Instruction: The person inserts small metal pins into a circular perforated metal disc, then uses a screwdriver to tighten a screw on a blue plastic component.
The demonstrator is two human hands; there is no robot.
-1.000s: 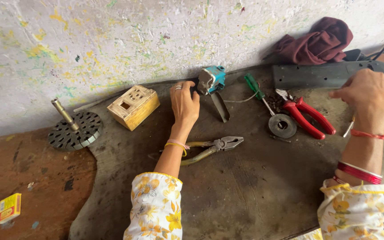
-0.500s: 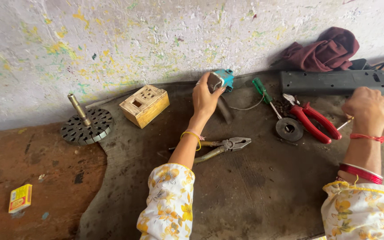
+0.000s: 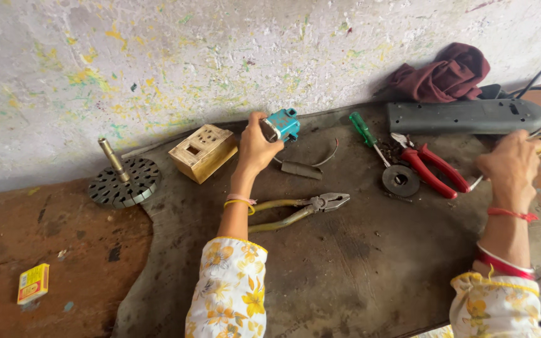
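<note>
Left hand (image 3: 257, 147): it is raised over the bench (image 3: 358, 269) and its fingers (image 3: 259, 119) close around a small blue part (image 3: 281, 124).
Right hand (image 3: 510, 164): it is at the right side, just below the long grey casing (image 3: 471, 116); whether it holds something, I cannot tell.
Near left arm: pliers with yellow handles (image 3: 298, 209) lie on the bench, just beside the forearm.
Left of hand: a wooden switch box (image 3: 203, 152), and further left a round slotted metal disc with a shaft (image 3: 123, 181).
Between hands: green screwdriver (image 3: 368, 134), red cutters (image 3: 432, 166), a small black wheel (image 3: 401, 180).
Far left: small yellow box (image 3: 34, 283).
Back: dark red cloth (image 3: 446, 74) against the wall.
</note>
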